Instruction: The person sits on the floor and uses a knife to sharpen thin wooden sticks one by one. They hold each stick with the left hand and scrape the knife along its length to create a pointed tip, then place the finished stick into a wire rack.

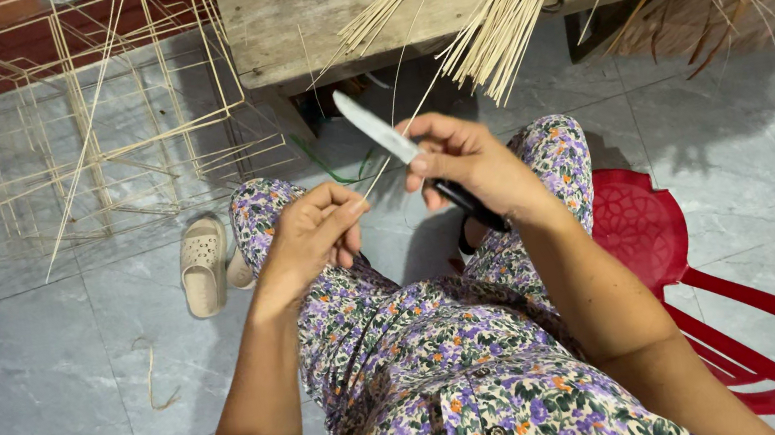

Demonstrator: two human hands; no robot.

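gripping a knife [398,145] in the right hand [466,161], left hand [314,233] pinching a thin strip [413,113], she was mid-shaving, with a bundle [502,25] of strips lying at the bench [297,8] edge.

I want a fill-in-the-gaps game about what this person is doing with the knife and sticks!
1. The right hand holds a black-handled knife with a ____ blade.
2. The left hand pinches a thin pale bamboo ____.
3. The beige slipper lies on the grey tiled ____.
4. The plastic chair is ____.

Missing words: silver; strip; floor; red
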